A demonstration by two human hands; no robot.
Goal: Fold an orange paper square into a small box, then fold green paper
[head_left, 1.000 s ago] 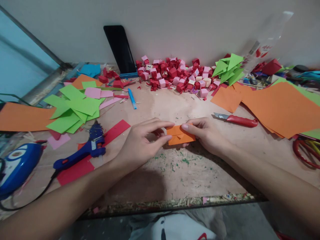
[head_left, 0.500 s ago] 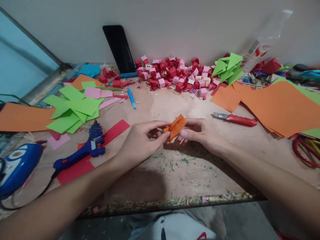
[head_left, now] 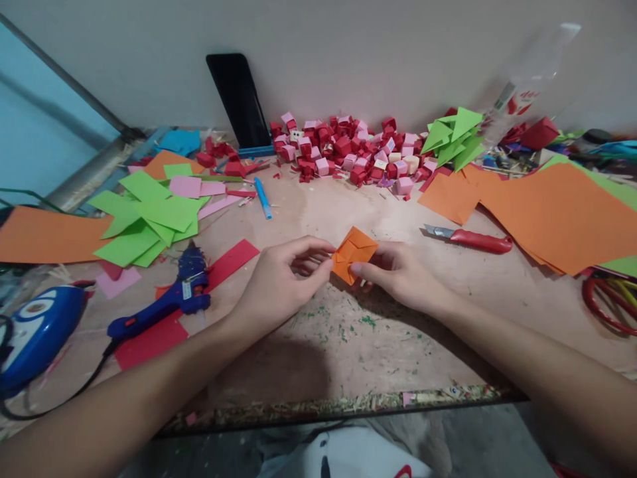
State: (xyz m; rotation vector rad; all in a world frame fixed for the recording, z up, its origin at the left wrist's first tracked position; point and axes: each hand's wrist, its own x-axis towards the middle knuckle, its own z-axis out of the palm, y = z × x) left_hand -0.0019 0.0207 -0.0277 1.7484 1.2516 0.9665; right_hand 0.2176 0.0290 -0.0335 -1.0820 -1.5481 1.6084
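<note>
A small folded orange paper [head_left: 354,253] with crease lines is held up above the table between my two hands. My right hand [head_left: 405,275] pinches its right side, thumb on the front and fingers behind. At its left corner, the thumb and fingertips of my left hand [head_left: 291,275] close on the edge. The red-handled utility knife [head_left: 480,239] lies right of my right hand, blade out. To the left of my left hand are a blue glue gun [head_left: 184,289] and a red paper strip [head_left: 231,262].
Red and pink paper cubes [head_left: 348,149] are heaped along the wall beside a phone [head_left: 239,99]. Green paper pieces [head_left: 149,212] lie left, orange sheets [head_left: 562,212] right. A blue pen [head_left: 262,198], a plastic bottle [head_left: 527,86] and scissors [head_left: 607,302] are also here. The table's front edge [head_left: 348,405] is near me.
The orange paper has turned to face me more flatly and shows more of its creased surface. My right thumb has shifted slightly left across its front.
</note>
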